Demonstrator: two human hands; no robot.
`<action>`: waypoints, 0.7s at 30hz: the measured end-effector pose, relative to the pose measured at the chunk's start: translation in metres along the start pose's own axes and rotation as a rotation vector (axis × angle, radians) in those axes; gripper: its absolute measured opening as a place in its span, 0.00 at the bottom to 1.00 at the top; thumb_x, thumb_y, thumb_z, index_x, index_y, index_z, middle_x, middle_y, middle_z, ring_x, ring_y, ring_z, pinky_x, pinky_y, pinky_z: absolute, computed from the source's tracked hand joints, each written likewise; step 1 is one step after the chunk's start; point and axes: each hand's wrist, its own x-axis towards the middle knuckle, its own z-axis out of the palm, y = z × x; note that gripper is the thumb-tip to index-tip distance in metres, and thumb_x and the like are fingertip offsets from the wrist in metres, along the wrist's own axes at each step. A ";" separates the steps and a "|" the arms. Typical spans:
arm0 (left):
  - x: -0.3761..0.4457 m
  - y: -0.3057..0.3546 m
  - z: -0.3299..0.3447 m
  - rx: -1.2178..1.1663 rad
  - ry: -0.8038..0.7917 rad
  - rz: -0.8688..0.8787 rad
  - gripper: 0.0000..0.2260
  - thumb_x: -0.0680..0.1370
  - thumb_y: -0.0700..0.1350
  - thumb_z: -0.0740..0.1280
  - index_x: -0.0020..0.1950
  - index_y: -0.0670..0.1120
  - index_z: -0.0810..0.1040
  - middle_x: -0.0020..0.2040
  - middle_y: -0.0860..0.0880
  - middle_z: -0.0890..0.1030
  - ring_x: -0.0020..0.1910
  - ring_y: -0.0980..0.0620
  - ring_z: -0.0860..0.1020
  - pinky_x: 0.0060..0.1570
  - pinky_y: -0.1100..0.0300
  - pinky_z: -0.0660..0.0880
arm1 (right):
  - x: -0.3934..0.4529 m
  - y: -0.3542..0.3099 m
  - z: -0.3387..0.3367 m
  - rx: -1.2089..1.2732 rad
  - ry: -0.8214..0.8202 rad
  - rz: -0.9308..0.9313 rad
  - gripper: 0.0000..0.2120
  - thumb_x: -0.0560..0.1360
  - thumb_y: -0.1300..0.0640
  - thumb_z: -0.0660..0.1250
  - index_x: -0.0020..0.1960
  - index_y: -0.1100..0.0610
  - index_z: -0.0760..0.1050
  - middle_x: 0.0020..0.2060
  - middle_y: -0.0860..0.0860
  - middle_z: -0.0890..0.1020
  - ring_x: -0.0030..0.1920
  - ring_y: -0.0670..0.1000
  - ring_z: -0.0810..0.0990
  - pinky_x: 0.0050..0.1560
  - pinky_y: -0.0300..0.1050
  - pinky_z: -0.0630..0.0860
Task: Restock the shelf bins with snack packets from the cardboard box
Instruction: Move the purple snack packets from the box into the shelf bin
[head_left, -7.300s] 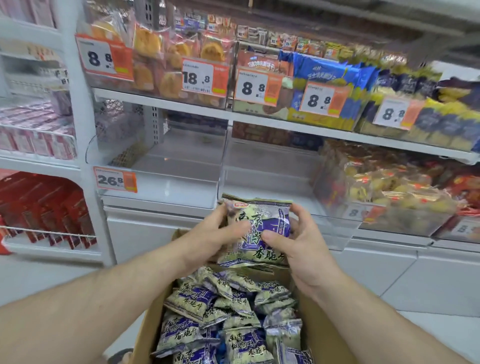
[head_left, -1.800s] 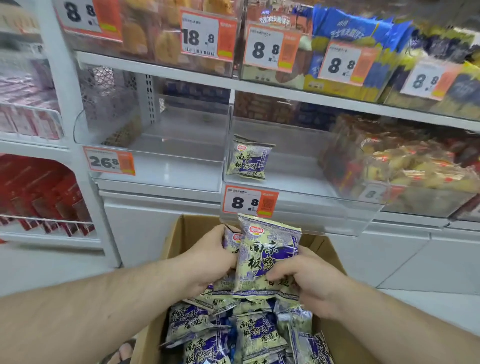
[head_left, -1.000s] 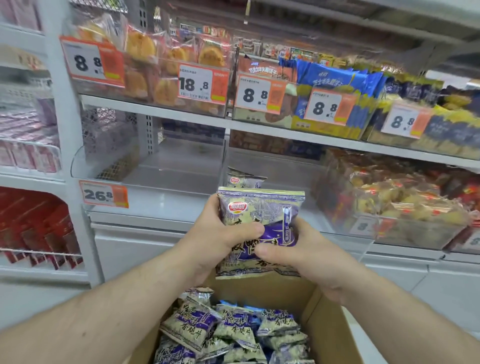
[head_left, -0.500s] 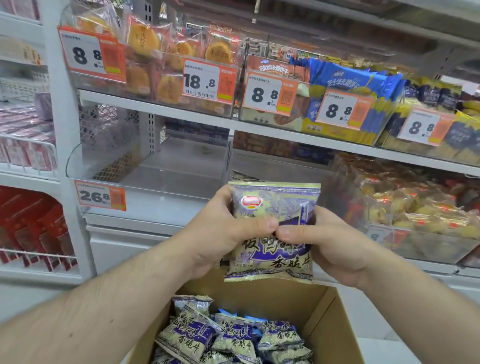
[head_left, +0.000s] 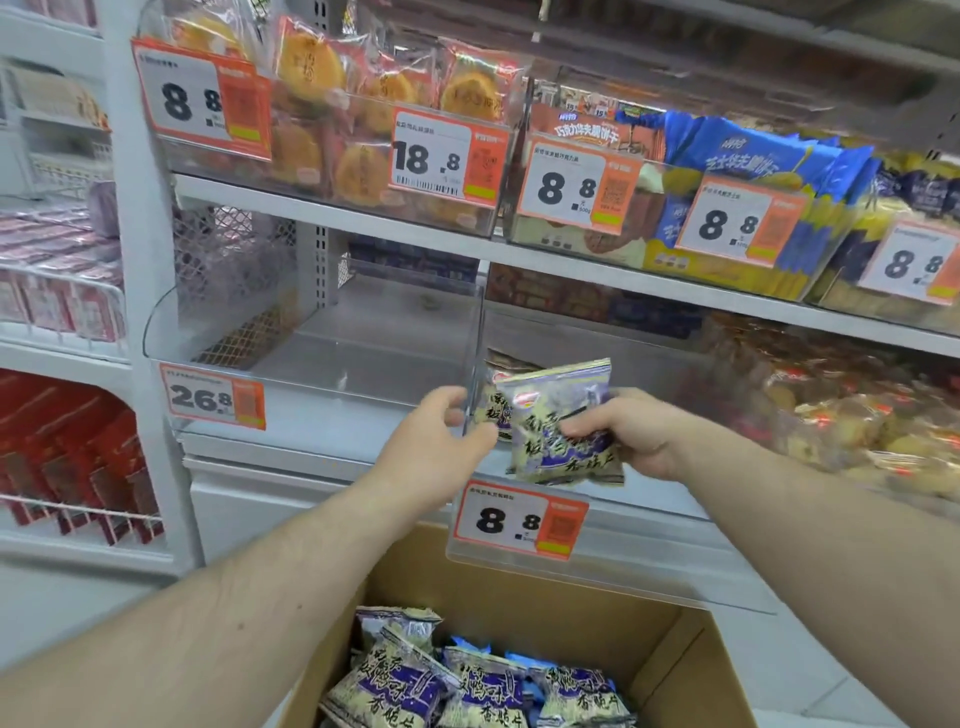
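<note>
My right hand (head_left: 631, 434) grips a purple-and-cream snack packet (head_left: 563, 431) over the front edge of the clear middle shelf bin (head_left: 649, 566), tilted toward the bin. A second packet edge (head_left: 493, 413) shows just behind it. My left hand (head_left: 441, 441) hovers beside the packet with relaxed fingers, holding nothing, close to the clear divider (head_left: 474, 364). Another packet (head_left: 501, 361) lies deeper in that bin. The open cardboard box (head_left: 675, 654) sits below, with several matching packets (head_left: 467, 691) in it.
The clear bin on the left (head_left: 363, 358), tagged 26.8 (head_left: 213, 397), holds nothing. The bin on the right (head_left: 831, 415) is full of wrapped pastries. The shelf above (head_left: 467, 244) carries stocked bins with price tags. A white upright (head_left: 140, 260) stands at left.
The packet has moved up and forward from above the box to the bin's front edge. My left hand has let go of it; only my right hand holds it now.
</note>
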 end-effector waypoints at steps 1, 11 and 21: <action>0.002 -0.001 0.002 -0.009 0.005 0.007 0.20 0.78 0.47 0.66 0.70 0.54 0.69 0.63 0.55 0.75 0.56 0.54 0.76 0.48 0.62 0.71 | 0.011 0.005 0.008 -0.029 0.004 0.009 0.28 0.62 0.65 0.78 0.60 0.63 0.76 0.49 0.58 0.85 0.51 0.60 0.84 0.59 0.58 0.77; 0.013 -0.010 0.002 -0.006 -0.011 0.047 0.18 0.77 0.43 0.64 0.64 0.60 0.74 0.55 0.57 0.79 0.44 0.54 0.77 0.33 0.64 0.68 | 0.060 0.018 0.025 -0.181 0.030 0.118 0.37 0.58 0.46 0.83 0.61 0.55 0.72 0.54 0.51 0.82 0.54 0.52 0.81 0.56 0.54 0.73; 0.011 -0.007 0.002 -0.010 -0.002 0.050 0.20 0.76 0.42 0.65 0.64 0.61 0.76 0.49 0.61 0.81 0.43 0.59 0.80 0.30 0.68 0.71 | 0.064 0.015 0.031 -0.059 -0.198 0.198 0.33 0.59 0.59 0.81 0.62 0.61 0.76 0.60 0.54 0.81 0.66 0.54 0.74 0.75 0.55 0.59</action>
